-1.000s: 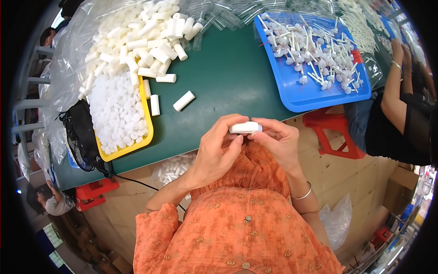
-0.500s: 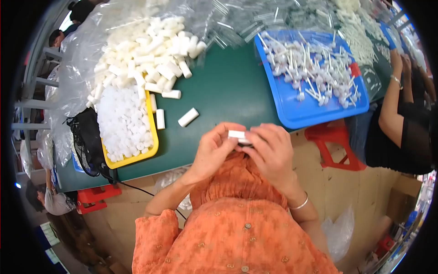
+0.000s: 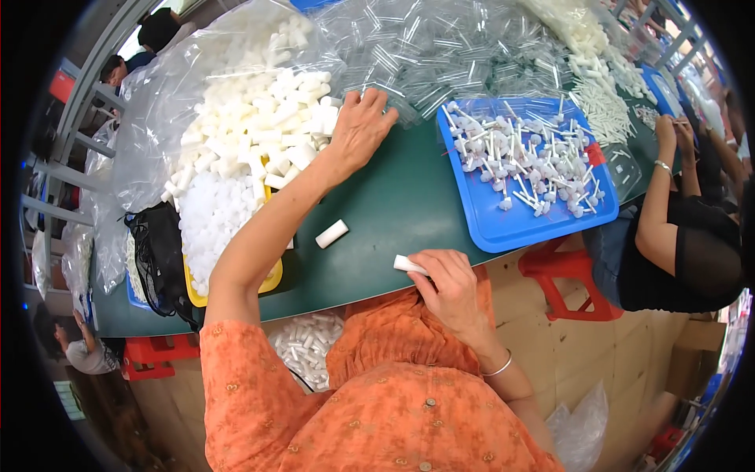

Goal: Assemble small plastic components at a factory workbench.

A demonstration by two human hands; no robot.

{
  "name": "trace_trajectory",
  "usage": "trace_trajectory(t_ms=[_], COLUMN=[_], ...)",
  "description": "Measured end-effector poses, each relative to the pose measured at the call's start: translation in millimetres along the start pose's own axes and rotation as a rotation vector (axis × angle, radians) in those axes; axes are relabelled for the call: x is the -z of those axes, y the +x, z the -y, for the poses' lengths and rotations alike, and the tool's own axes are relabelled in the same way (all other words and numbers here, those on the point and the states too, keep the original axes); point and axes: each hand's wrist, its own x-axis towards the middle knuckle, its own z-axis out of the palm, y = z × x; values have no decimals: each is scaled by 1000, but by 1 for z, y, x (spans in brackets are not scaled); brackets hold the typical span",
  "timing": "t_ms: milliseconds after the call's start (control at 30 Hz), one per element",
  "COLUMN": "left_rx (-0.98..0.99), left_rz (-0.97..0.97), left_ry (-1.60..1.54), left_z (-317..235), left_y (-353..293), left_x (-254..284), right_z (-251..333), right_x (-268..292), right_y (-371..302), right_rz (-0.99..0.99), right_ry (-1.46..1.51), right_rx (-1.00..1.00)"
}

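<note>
My right hand [image 3: 450, 289] is closed around a short white cylinder [image 3: 409, 265], pinched between thumb and fingers just off the table's near edge. My left hand [image 3: 362, 130] is stretched far over the table, fingers bent and apart. It lies at the right side of a heap of cream-white cylinders [image 3: 263, 118], beside clear plastic tubes [image 3: 401, 59]; nothing shows in its grasp, though its fingertips' undersides are hidden. A single white cylinder [image 3: 332, 234] lies on the green table [image 3: 385, 204] between my hands.
A yellow tray [image 3: 272, 280] of small white caps sits under my left forearm, beside a black mesh bag [image 3: 153, 252]. On the right, a blue tray [image 3: 503, 236] holds white-stemmed pieces. Red stools [image 3: 568, 287] stand below. A co-worker [image 3: 668, 244] works at far right.
My hands have parted. The left has swung up and away to the heap and tubes, while the right keeps the white cylinder and has dropped slightly nearer me.
</note>
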Motion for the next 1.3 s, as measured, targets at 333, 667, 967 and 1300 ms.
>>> trace_trajectory(t_ms=[333, 667, 967, 1300], left_rx=[536, 529, 559, 639], left_rz=[359, 520, 729, 644], left_ry=[-1390, -1584, -1419, -1574], left_z=[-89, -123, -117, -137], left_y=[-57, -100, -100, -118], left_x=[123, 136, 151, 150], right_z=[0, 5, 12, 6], right_x=[53, 50, 53, 41], right_y=[7, -2, 14, -10], right_rz=[-98, 190, 287, 333], right_ry=[437, 267, 387, 721], right_rx=[-343, -249, -334, -432])
